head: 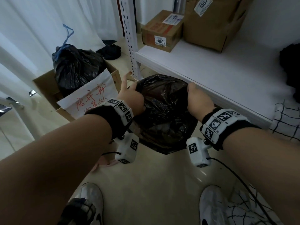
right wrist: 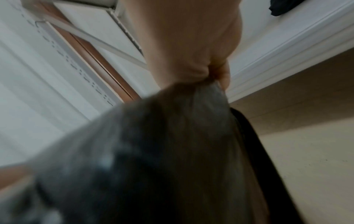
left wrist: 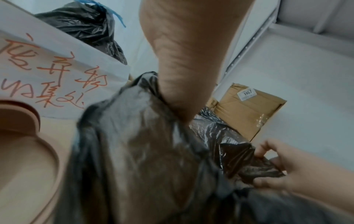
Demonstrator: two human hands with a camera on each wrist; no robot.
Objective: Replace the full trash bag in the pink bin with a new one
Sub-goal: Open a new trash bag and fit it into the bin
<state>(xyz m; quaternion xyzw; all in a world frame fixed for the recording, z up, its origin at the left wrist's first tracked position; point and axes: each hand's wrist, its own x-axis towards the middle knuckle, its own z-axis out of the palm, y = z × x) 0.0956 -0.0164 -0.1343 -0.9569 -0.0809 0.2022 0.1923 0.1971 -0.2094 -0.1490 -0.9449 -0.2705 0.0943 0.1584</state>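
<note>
A full black trash bag [head: 164,114] hangs above the floor between my hands. My left hand [head: 133,96] grips its top edge on the left, with one finger sticking out straight. My right hand [head: 198,98] grips the top edge on the right, close under the shelf edge. In the left wrist view the bag [left wrist: 143,151] fills the middle below my left hand [left wrist: 172,75], and my right hand [left wrist: 277,171] pinches a fold of it. The right wrist view shows my right hand [right wrist: 191,53] bunching the blurred bag [right wrist: 153,151]. A piece of the pink bin [head: 103,161] shows under my left forearm; its rim [left wrist: 28,144] curves at the left.
A cardboard box [head: 47,88] to the left holds a tied black bag [head: 76,69] and a white sheet with red writing [head: 90,95]. A white shelf [head: 211,70] with cardboard boxes [head: 162,30] stands to the right. My shoes [head: 90,202] are on the pale floor.
</note>
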